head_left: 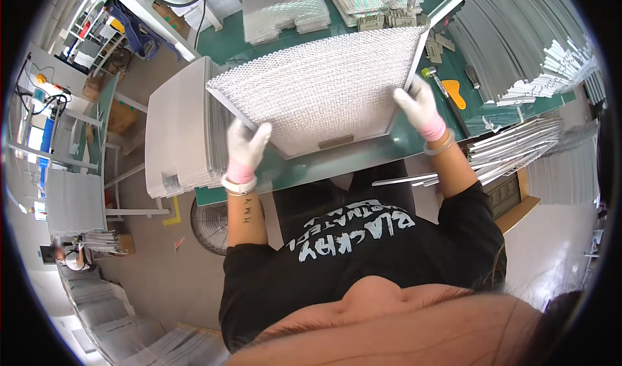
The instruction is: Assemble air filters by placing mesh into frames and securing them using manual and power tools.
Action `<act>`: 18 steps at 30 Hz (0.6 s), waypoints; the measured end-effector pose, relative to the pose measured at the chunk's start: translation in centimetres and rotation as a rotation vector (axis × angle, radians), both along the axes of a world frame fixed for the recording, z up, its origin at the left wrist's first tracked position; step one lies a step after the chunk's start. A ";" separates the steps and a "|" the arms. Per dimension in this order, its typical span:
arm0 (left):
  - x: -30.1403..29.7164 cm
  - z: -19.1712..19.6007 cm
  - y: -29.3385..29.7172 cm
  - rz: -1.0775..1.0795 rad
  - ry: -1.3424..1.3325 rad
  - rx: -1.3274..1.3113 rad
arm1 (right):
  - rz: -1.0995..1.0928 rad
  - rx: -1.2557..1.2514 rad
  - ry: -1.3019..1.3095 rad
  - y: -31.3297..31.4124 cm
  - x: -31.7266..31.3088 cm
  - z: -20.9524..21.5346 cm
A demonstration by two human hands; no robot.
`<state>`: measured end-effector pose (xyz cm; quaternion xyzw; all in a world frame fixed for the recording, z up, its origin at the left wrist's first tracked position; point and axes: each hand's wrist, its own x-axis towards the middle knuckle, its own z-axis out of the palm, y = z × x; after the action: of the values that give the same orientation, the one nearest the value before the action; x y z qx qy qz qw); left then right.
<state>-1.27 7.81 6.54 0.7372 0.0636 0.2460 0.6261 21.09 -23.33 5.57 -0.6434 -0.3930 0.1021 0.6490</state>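
Note:
A silvery metal mesh filter panel [330, 84] is tilted up over the green worktable [311, 171], its lower edge close to the tabletop. Thin metal channel borders its left, right and lower sides; along the far edge the mesh looks bare. My left hand [246, 149], in a white glove with a pink cuff, is closed around the left frame strip, thumb on the near face. On the opposite side my right hand [418, 106], gloved alike, grips the right strip. A small brownish plate [337, 142] sits at the lower edge. Fingers behind the panel are hidden.
Left of the panel stands a stack of mesh sheets [178, 126]; more sheets [285, 9] lie at the back. A hammer [447, 97] and an orange piece [455, 95] rest at the right, near many frame strips [525, 42]. A floor fan [210, 226] stands below left.

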 end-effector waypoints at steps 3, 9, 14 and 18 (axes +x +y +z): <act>0.4 5.3 -0.3 0.071 -0.283 -0.086 | -0.012 0.233 0.059 0.6 0.2 5.9; 0.5 7.1 -1.9 0.292 -0.407 0.169 | -0.168 0.221 -0.236 2.2 -1.1 9.3; -0.4 7.2 -4.0 -0.165 -0.698 0.222 | -0.071 0.405 -0.203 1.0 -3.8 8.7; -1.1 6.8 -5.1 -0.242 -0.773 0.201 | 0.347 0.488 -0.330 -1.1 -3.0 7.3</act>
<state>-2.38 2.75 13.39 0.6502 -0.2875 0.4342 0.5532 18.08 -24.40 12.92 -0.4004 -0.6092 0.0087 0.6845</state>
